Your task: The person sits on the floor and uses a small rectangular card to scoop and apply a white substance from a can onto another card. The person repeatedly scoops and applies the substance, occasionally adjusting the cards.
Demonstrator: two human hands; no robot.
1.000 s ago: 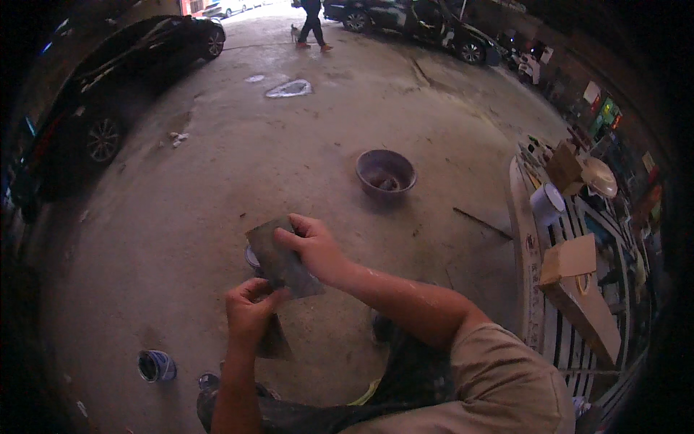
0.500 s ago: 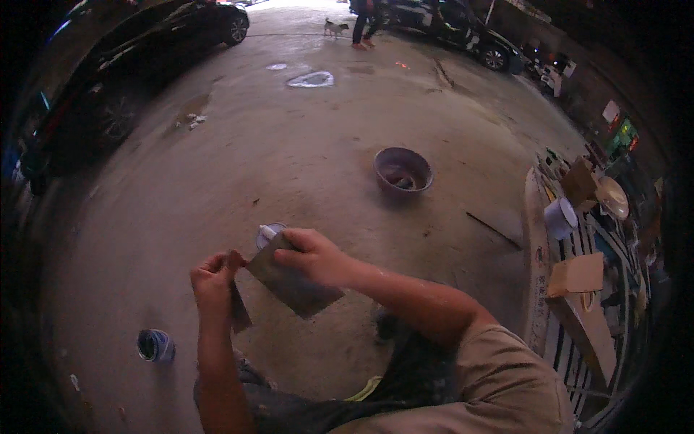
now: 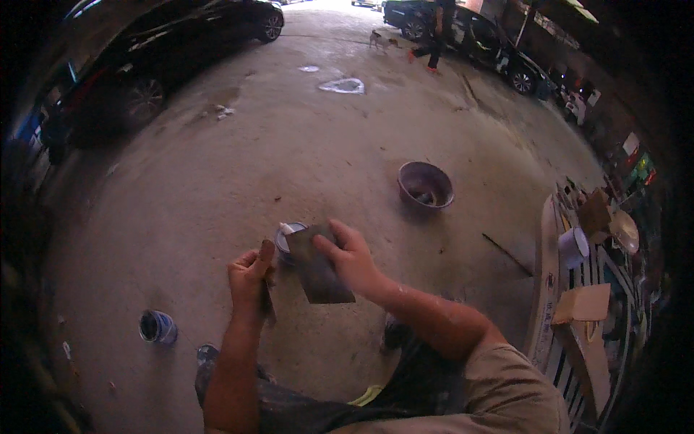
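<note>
My right hand point(image 3: 354, 262) is closed on the edge of a flat, dark grey rectangular sheet point(image 3: 318, 271). To its left, my left hand point(image 3: 249, 281) pinches a thin brownish strip point(image 3: 269, 296), seen nearly edge-on with its top poking above the thumb. A gap separates the two pieces. What they are made of is too dim to tell. Just beyond them a round can point(image 3: 282, 244) stands on the floor, partly hidden by the sheet, with something white sticking up in it.
A dark open can point(image 3: 157, 328) stands at the left. Further off is a purple-brown basin point(image 3: 425, 189) with something inside. A thin stick point(image 3: 507, 254) lies near a slatted rack point(image 3: 571, 376) bearing cardboard and a white bucket point(image 3: 573, 247). Cars, a walking person point(image 3: 435, 43) and small animals are far back.
The sheet in my right hand has turned more upright and come away from the left-hand strip, which it touched or nearly touched. The whole view has shifted a little.
</note>
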